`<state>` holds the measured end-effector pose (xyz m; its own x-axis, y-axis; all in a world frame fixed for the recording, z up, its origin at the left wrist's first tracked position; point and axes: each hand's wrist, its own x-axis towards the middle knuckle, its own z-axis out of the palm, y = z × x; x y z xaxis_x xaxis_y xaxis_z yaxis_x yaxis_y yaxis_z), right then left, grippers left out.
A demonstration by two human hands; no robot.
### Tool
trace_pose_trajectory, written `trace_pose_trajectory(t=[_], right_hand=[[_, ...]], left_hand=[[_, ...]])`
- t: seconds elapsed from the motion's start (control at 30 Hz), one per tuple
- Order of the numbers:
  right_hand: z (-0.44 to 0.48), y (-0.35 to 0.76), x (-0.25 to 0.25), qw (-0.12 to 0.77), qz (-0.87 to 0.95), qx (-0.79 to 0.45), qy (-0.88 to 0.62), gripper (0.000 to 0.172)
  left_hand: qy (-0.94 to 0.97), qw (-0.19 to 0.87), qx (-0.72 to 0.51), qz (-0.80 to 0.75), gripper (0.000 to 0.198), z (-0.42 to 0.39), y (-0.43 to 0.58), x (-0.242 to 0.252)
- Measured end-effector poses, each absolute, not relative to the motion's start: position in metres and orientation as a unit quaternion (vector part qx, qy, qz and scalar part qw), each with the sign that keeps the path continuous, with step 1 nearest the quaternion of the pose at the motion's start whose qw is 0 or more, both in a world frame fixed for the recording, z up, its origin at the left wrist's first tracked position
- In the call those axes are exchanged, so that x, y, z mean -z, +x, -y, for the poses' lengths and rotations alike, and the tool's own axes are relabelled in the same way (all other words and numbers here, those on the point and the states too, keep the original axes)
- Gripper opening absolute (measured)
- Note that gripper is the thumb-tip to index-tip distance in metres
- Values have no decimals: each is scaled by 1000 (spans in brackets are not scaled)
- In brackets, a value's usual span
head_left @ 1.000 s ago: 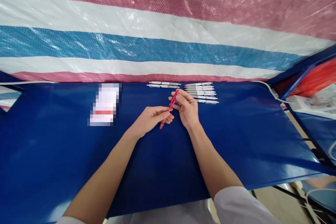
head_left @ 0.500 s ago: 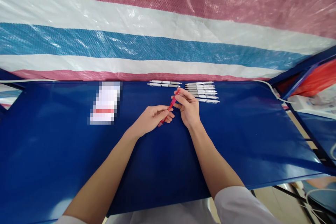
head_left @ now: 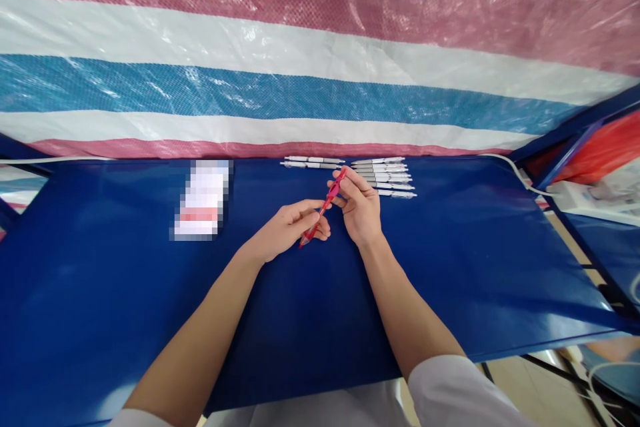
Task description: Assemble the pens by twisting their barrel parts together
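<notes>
Between my two hands a red pen (head_left: 325, 205) is held at a slant above the table, its tip pointing down and to the left. My left hand (head_left: 295, 225) is closed on the lower part of the barrel, thumb on top. At the upper end, my right hand (head_left: 359, 205) pinches the pen near its pink clip with the fingertips. Behind my right hand lies a row of several white and grey pens (head_left: 385, 177), partly covered by the hand. Left of that row, two more white pens (head_left: 314, 163) lie side by side.
A blurred-out white sheet or packet with a red band (head_left: 199, 200) lies on the blue table (head_left: 125, 307) at the left. A striped plastic sheet (head_left: 300, 93) hangs behind. A white cable (head_left: 515, 170) runs along the right corner, near a blue metal frame (head_left: 570, 153).
The red pen has turned slightly in my fingers, and its tip now sticks out further below my left hand. Both hands keep nearly the same place. The view has shifted slightly.
</notes>
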<state>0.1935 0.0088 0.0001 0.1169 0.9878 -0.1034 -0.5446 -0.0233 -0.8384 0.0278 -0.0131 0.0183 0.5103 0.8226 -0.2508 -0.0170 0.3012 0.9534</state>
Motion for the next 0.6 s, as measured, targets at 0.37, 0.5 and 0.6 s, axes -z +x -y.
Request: trace_pose_trajectory(t=[0.37, 0.5, 0.6], right_hand=[[-11, 201, 1, 693, 222, -582, -363, 25], [-12, 208, 6, 702, 228, -560, -377, 22], [-13, 210, 8, 705, 231, -552, -380, 22]], left_hand=[[540, 703, -271, -374, 33, 14, 25, -21], [538, 712, -256, -372, 33, 15, 23, -21], [510, 731, -268, -367, 34, 14, 21, -18]])
